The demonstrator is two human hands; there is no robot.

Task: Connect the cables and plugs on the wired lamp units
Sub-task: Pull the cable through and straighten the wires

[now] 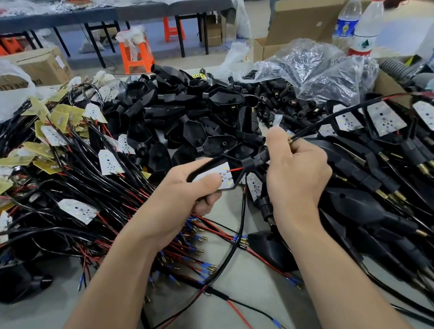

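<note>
Above the desk (274, 301), the left hand (176, 198) has its grip closed round the lamp unit (201, 168), thumb pressing its LED board (224, 175); the right hand (298, 178) pinches the black plug (255, 160) in its grip just beside it; best to keep plug and cable (324, 120) aligned and push straight.

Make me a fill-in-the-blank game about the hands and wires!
1. The left hand holds a small ___ lamp board.
2. The right hand grips a ___ plug.
3. The thin wire from lamp board to plug is ___.
4. The stool with rags on top is ___.

Missing words: white, black, red, orange.
</note>
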